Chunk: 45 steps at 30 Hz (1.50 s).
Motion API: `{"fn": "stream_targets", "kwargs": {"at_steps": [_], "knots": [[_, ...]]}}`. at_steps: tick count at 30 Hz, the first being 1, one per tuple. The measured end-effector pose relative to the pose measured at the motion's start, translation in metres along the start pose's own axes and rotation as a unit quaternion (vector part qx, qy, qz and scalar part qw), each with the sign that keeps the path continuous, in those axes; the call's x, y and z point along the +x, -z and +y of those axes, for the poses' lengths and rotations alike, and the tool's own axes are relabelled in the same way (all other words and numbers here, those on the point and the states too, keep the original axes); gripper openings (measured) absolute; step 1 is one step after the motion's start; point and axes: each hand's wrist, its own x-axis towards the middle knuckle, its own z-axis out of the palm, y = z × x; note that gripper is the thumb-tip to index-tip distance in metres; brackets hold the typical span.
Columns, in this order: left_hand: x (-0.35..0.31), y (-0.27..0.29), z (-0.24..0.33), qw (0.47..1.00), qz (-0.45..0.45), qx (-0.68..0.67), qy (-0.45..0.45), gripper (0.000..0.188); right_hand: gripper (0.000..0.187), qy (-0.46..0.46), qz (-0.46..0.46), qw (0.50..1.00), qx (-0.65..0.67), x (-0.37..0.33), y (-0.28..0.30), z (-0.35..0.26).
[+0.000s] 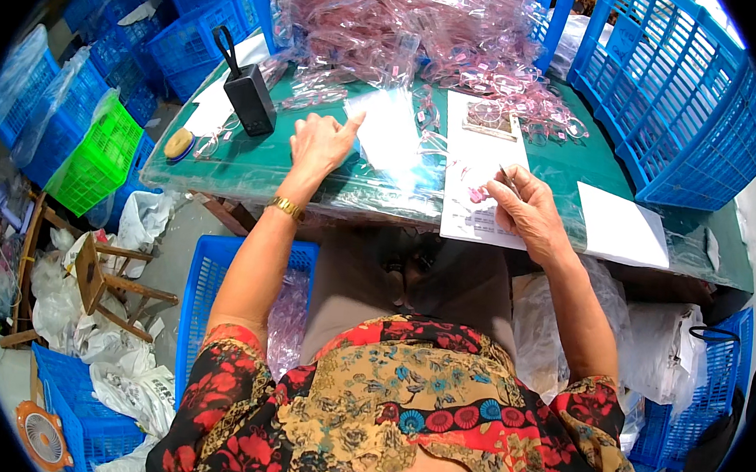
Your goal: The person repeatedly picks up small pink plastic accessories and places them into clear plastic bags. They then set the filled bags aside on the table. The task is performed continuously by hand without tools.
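My left hand (321, 147) rests on the green tabletop, its thumb stretched apart from the bent fingers. The thumb tip lies at the edge of a shiny clear plastic sheet or bag (387, 139); nothing shows in that hand, though its fingertips are partly hidden. My right hand (531, 211) is closed on a slim dark metal tool, seemingly tweezers (508, 182). Just left of it, a small pink piece (478, 194) lies on a printed white paper (461, 220). On the same paper, farther off, sits a shallow tray (492, 121) of tiny brownish bits.
Pink items in clear bags (403, 25) pile up at the back. A black power bank (249, 99) and round yellow tin (178, 144) are at left. At right lie white paper (623, 224) and a blue crate (673, 99). Another crate (205, 285) stands below the table.
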Motion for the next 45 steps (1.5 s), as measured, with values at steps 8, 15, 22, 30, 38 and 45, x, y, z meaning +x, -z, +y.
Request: {"fn": "stream_targets", "kwargs": {"at_steps": [8,15,22,30,38,45], "knots": [[-0.002,-0.031,0.022,0.991,0.113,0.065,-0.014,0.053,0.016,0.017,0.037,0.999,0.014,-0.016,0.003,0.002],[0.012,-0.029,-0.004,0.993,0.113,-0.026,-0.017,0.031,0.017,0.018,0.05,0.998,0.027,-0.021,0.009,0.007],[0.019,-0.01,-0.015,0.987,0.092,-0.096,-0.094,0.033,0.018,0.016,0.059,0.998,-0.001,-0.015,0.006,0.008],[0.006,-0.018,-0.02,0.795,0.059,-0.604,0.004,0.029,0.019,0.021,0.035,0.999,-0.015,-0.01,-0.007,0.006],[-0.015,-0.002,-0.007,0.739,-0.042,-0.667,0.082,0.032,0.016,0.011,0.01,1.0,0.005,-0.011,-0.015,0.005],[-0.022,0.003,-0.014,0.645,-0.104,-0.752,0.091,0.038,0.014,0.013,0.002,0.999,0.03,-0.013,-0.023,0.005]]}}
